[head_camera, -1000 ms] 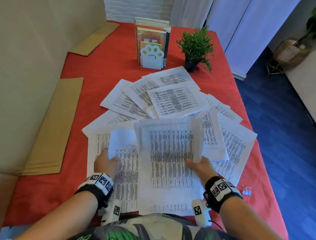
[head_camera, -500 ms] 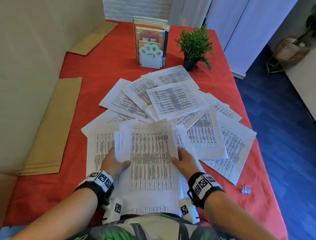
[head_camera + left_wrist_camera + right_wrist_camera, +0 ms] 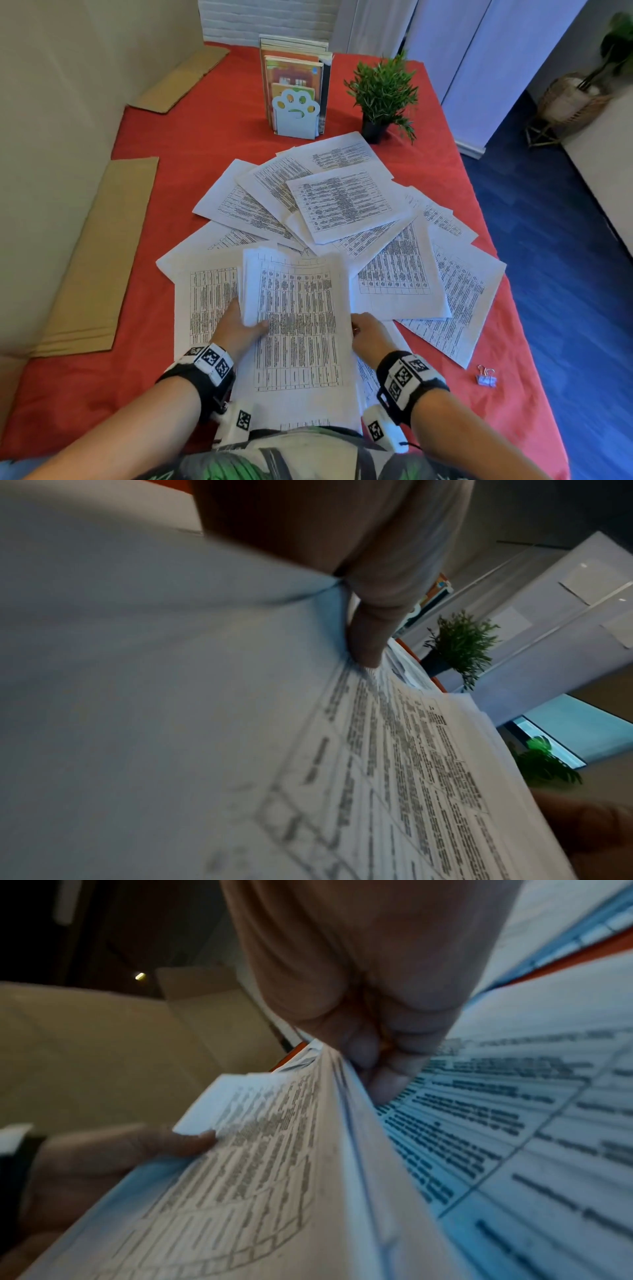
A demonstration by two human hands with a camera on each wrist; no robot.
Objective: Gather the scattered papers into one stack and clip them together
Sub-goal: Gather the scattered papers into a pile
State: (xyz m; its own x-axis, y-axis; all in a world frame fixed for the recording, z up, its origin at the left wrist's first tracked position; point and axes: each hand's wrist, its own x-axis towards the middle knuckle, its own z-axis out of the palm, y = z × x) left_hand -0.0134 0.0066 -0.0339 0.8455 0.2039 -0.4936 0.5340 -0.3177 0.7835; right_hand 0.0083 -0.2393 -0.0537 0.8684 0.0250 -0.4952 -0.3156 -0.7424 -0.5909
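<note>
A stack of printed sheets [image 3: 298,325] lies near the table's front edge, held between both hands. My left hand [image 3: 236,329] grips its left edge, thumb on top [image 3: 368,642], sheets [image 3: 394,750] fanning under it. My right hand [image 3: 368,334] holds the right edge, fingers curled against the stack [image 3: 383,1053]. Several loose printed papers [image 3: 342,202] lie fanned across the red tablecloth [image 3: 171,144] beyond and to the right. A small binder clip [image 3: 486,376] rests on the cloth at the front right, apart from both hands.
A paw-shaped bookend with books [image 3: 296,102] and a potted plant [image 3: 382,96] stand at the far side. Cardboard strips [image 3: 99,257] lie along the left wall. The table's right edge drops to a blue floor [image 3: 565,274].
The lifted sheets came down and were drawn together into a narrower stack. Both hands closed in on its sides, the right hand moving left.
</note>
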